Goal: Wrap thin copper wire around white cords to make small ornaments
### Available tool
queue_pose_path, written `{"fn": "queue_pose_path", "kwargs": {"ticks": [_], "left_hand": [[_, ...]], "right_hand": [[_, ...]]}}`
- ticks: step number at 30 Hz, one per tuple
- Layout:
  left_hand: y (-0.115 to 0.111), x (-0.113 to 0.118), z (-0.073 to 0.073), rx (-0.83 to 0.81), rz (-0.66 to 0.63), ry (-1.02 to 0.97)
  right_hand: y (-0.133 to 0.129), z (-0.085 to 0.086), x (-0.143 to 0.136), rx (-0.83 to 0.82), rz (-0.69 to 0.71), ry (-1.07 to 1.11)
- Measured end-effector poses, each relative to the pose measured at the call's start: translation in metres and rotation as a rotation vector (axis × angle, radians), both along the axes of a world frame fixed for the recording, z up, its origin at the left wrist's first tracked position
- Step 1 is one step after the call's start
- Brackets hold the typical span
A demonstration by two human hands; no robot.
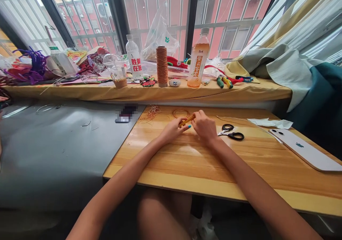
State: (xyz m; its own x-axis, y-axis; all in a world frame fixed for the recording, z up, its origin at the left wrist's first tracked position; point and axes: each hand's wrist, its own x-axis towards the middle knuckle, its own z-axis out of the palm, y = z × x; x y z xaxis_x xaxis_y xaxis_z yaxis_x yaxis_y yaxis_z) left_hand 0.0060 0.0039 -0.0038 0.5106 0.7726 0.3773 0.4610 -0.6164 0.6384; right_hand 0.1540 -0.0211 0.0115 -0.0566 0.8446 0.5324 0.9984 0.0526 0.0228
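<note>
Above the wooden table, my left hand (pixel 173 129) and my right hand (pixel 204 127) meet over a short, thin, yellow-brown stick (pixel 186 121). The fingers of my left hand close on its near end, and a bright blue spot shows at the thumb tip. My right hand is curled at the other end, its fingertips partly hidden. Just behind the hands lies a coil of thin copper-coloured cord (pixel 181 113). To the right of my right hand rest scissors with black handles (pixel 232 132), their blades partly hidden behind the wrist.
A tangle of thin cord (pixel 153 112) lies at the table's back left. A white phone (pixel 304 149) and a tissue (pixel 269 123) are on the right. Along the sill stand a thread spool (pixel 161 67), a drink bottle (pixel 199 60), a water bottle (pixel 134 60) and a cup (pixel 118 76).
</note>
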Motion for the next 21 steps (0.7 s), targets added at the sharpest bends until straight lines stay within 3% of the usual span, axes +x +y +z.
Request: {"fn": "queue_pose_path", "kwargs": {"ticks": [3, 5, 8, 11, 14, 17, 21], "left_hand": [[0.002, -0.002, -0.003, -0.043, 0.002, 0.072], [0.008, -0.010, -0.001, -0.039, 0.092, 0.138], [0.021, -0.031, 0.008, 0.018, 0.251, 0.331], [0.032, -0.053, 0.018, 0.079, 0.367, 0.469], [0.040, -0.072, 0.022, 0.104, 0.445, 0.538], [0.043, -0.084, 0.021, 0.045, 0.507, 0.589], [0.047, -0.096, 0.024, -0.127, 0.483, 0.550]], "right_hand": [[0.001, 0.002, -0.003, 0.016, 0.095, -0.054], [0.005, 0.008, 0.017, 0.054, 0.025, -0.043], [0.009, 0.012, 0.066, 0.120, -0.281, 0.053], [0.011, 0.003, 0.114, 0.034, -0.588, 0.147], [0.013, -0.011, 0.142, -0.089, -0.745, 0.176], [0.015, -0.013, 0.148, -0.051, -0.716, 0.187], [0.013, 0.009, 0.132, 0.310, -0.465, 0.173]]}}
